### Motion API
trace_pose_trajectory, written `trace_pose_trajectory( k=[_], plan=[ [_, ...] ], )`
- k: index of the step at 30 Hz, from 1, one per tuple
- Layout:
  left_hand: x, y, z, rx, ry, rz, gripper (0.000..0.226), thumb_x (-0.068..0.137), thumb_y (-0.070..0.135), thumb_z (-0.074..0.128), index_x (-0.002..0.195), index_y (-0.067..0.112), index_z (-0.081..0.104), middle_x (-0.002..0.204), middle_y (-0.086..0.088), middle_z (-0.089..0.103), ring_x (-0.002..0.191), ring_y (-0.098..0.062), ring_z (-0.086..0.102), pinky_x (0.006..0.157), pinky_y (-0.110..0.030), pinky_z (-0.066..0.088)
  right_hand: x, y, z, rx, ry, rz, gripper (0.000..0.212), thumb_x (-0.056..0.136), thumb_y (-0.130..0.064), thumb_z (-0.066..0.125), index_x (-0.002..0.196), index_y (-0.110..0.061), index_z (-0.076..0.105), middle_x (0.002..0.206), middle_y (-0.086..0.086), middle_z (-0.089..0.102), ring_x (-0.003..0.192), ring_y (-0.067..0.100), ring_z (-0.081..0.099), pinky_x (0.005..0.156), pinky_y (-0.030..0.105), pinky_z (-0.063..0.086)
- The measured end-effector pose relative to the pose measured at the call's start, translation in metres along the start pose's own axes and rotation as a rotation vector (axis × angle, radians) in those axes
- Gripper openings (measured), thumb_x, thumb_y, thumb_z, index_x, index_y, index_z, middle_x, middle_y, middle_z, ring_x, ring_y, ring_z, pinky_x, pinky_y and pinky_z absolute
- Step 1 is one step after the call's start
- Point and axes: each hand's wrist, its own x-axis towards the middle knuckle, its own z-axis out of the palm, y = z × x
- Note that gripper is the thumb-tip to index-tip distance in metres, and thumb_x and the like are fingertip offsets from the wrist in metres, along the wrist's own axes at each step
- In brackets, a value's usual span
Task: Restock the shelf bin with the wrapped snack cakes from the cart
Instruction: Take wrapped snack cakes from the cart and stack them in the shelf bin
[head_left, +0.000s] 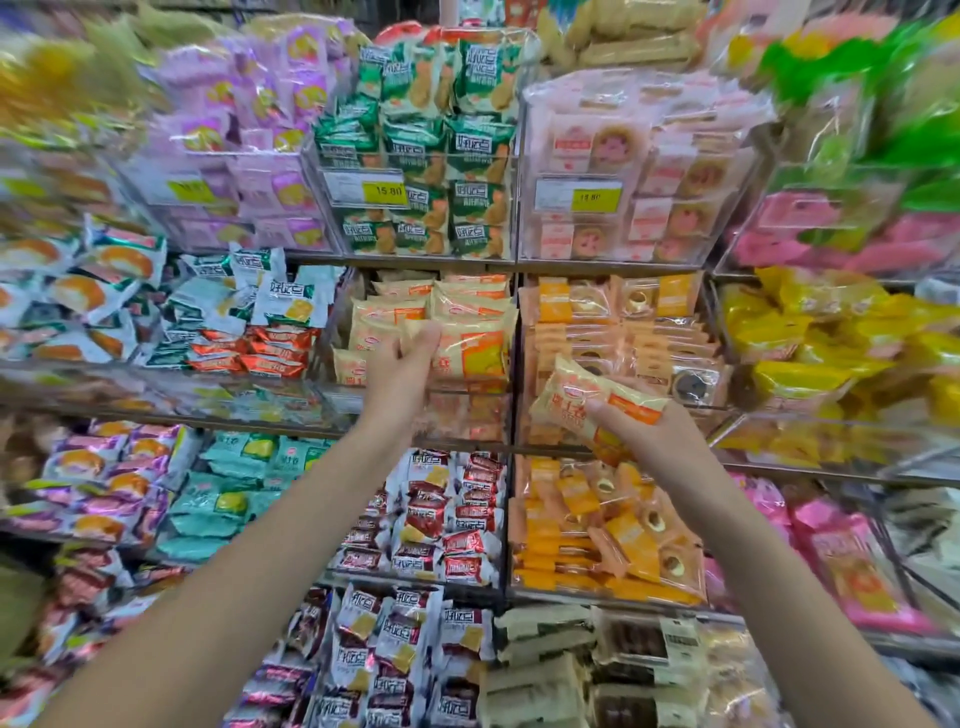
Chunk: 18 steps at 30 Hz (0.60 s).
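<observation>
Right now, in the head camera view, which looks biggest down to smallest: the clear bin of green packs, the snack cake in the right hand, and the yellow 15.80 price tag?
1. Clear bin of green packs, far the largest.
2. Snack cake held in the right hand; it is nearer the camera, which enlarges it.
3. Yellow 15.80 price tag, smallest.

Cream-orange wrapped snack cakes, clear bin
Shelf bin (332, 332) part-filled with stacked snack cakes (467, 317); one loose cake (597, 402) tilted, just right of bin
</observation>
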Motion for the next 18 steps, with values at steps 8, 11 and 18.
trace_pose_trajectory(
  k=[8,11,18],
  plan=[
    [0.050,-0.020,0.024,0.461,0.213,0.149,0.035,0.092,0.051,0.045,0.078,0.019,0.048,0.075,-0.002,0.052,0.073,-0.025,0.051,0.063,-0.037,0.039,0.003,0.012,0.002,-0.002,-0.008,0.023,0.032,0.083,-0.035,0.070,0.113,-0.034,0.059,0.097,-0.014,0.067,0.083,0.002,0.067,0.059,0.013,0.051],
    [0.053,-0.029,0.038,0.535,0.261,0.120,0.036,0.094,0.051,0.043,0.073,0.021,0.043,0.070,0.003,0.051,0.076,-0.026,0.054,0.076,-0.039,0.043,0.001,0.014,0.001,0.001,0.004,0.023,0.033,0.083,-0.034,0.069,0.115,-0.033,0.060,0.098,-0.013,0.067,0.084,0.004,0.067,0.061,0.016,0.053],
    [0.060,-0.047,0.042,0.857,0.130,0.222,0.050,0.096,0.048,0.037,0.122,0.008,0.051,0.129,-0.018,0.042,0.125,-0.036,0.033,0.103,-0.047,0.022,-0.005,0.018,0.004,0.040,0.019,0.040,0.024,0.084,-0.029,0.069,0.104,-0.040,0.059,0.098,-0.013,0.065,0.086,0.005,0.065,0.056,0.012,0.050]
  ],
)
